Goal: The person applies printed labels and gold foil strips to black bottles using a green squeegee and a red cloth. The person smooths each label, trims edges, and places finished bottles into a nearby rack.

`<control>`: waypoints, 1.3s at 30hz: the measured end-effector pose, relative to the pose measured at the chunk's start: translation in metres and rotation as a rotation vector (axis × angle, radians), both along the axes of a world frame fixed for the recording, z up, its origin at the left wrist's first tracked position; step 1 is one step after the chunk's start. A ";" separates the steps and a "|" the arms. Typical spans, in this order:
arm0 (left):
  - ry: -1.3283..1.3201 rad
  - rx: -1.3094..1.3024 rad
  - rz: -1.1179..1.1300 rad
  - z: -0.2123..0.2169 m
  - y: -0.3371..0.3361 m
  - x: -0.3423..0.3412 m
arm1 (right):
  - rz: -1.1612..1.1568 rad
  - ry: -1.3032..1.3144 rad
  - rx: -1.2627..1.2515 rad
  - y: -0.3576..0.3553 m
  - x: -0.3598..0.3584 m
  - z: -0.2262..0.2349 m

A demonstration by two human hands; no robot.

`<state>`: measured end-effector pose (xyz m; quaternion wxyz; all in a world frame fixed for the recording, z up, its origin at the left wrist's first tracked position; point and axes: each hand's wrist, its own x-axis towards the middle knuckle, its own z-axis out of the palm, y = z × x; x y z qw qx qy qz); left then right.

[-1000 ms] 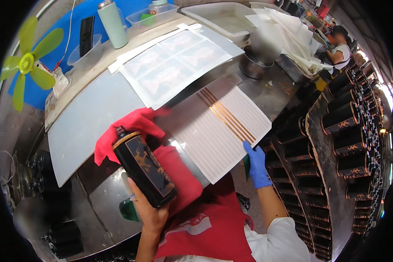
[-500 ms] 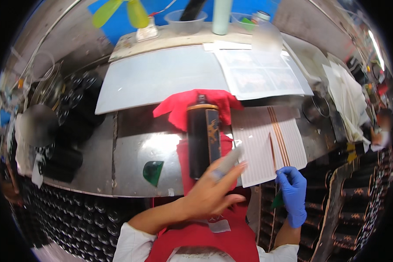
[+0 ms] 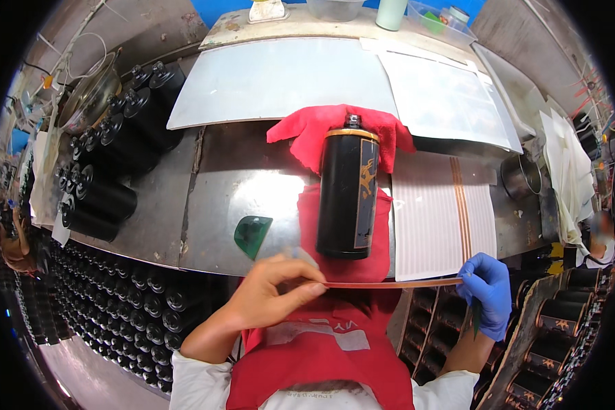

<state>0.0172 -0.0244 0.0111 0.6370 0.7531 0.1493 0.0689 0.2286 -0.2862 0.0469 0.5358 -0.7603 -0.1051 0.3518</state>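
Note:
A thin copper-brown strip is stretched level between my hands, just this side of the bench edge. My bare left hand pinches its left end between thumb and finger; a whitish covering shows on another finger. The blue-gloved right hand grips the other end, and a dark green piece sticks out below its fingers. Beyond the strip, a black bottle with a gold band and gold figure lies on red cloth, neck pointing away. Right of it is a white lined sheet bearing several copper strips.
A green scraper-like piece lies on the metal bench. Black bottles are grouped at the left, and more stand in rows below. A metal cup sits at the right. Behind are a pale board and white papers.
My left hand has moved from beside the bottle's base, fingers apart, to pinch the strip's free end. The strip has swung from lying over the sheet to level. The view has shifted.

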 end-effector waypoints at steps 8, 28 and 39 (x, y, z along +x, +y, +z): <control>0.018 0.016 0.359 -0.035 -0.006 0.004 | -0.104 0.009 0.004 -0.011 0.034 -0.058; -0.106 -0.513 0.395 -0.049 -0.016 0.026 | -0.124 0.058 -0.078 -0.017 0.056 -0.085; -0.089 -0.424 0.361 -0.060 -0.015 0.035 | -0.085 0.063 -0.105 -0.016 0.057 -0.092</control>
